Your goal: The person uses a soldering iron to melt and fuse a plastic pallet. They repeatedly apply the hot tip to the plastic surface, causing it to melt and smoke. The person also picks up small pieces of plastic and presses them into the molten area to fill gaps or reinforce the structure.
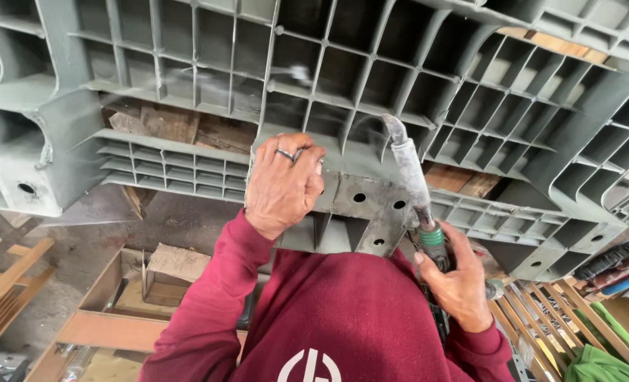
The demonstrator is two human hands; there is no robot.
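A large grey plastic pallet (187, 152) with a ribbed grid underside stands on edge in front of me. My left hand (283, 185), with a ring on one finger, has its fingers curled over the top edge of the pallet's middle foot block (371, 201), which has round holes. In my right hand (459, 283) is a long tool (412, 177) with a green collar and a grey wrapped shaft. Its curved tip touches the pallet ribs just above the block, and thin smoke drifts there. My dark red sleeves fill the lower middle.
Wooden boards show through the pallet's gaps. A wooden frame (95, 329) with a wood block (173, 272) lies on the concrete floor at lower left. A slatted wooden piece (562, 318), a green cloth (601, 364) and some tools (612, 265) lie at lower right.
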